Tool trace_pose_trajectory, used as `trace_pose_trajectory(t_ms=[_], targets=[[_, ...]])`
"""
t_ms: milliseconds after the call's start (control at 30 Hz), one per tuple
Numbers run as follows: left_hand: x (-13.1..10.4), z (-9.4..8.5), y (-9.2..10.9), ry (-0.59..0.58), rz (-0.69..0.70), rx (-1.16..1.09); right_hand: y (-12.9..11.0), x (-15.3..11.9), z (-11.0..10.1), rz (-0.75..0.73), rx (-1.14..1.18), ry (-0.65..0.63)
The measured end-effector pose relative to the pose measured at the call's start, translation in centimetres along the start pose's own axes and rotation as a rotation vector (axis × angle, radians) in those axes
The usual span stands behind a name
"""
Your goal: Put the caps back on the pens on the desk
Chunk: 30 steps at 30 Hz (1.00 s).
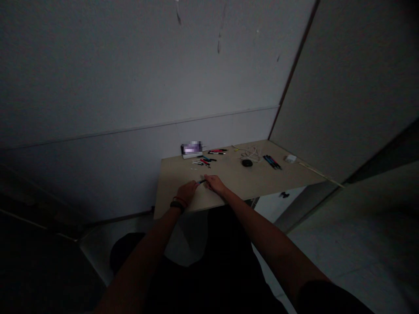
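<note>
A dark pen (202, 181) spans the gap between my two hands, low over the front part of the desk. My left hand (187, 192), with a dark band and a red cord at the wrist, pinches its left end. The other end is in the closed fingers of my right hand (214, 182). Just beyond lies a loose group of pens and pen parts (204, 162) in white, red, blue and black. Small white bits (194, 168) rest nearer to me. The fingers cover both ends of the held pen.
At the back, a phone (191, 148) with a lit screen leans near the wall, beside red and white pens (218, 151). Rightward are a round black object (247, 163), a coiled pale cable (251, 153), a row of pens (272, 162) and a whitish object (290, 158). Walls border the desk (176, 172).
</note>
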<state>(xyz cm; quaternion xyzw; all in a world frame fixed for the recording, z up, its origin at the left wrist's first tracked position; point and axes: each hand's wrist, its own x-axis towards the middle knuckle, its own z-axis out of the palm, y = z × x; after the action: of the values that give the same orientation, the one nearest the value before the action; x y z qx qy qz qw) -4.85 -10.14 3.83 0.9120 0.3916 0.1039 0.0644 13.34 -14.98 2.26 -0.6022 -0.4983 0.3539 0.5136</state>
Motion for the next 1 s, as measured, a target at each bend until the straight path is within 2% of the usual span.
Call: trace_pose_trajectory(t_ms=[367, 700, 1000], targets=[[-0.14, -0.19, 0.10, 0.005, -0.007, -0.035, -0.21, 0.00, 0.22, 0.038, 0.080, 0.006], [-0.04, -0.11, -0.31, 0.078, -0.011, -0.140, 0.58, 0.04, -0.66, 0.018, 0.327, 0.181], [-0.17, -0.18, -0.07, 0.078, 0.015, -0.135, 0.22, -0.12, -0.59, -0.010, 0.507, 0.246]])
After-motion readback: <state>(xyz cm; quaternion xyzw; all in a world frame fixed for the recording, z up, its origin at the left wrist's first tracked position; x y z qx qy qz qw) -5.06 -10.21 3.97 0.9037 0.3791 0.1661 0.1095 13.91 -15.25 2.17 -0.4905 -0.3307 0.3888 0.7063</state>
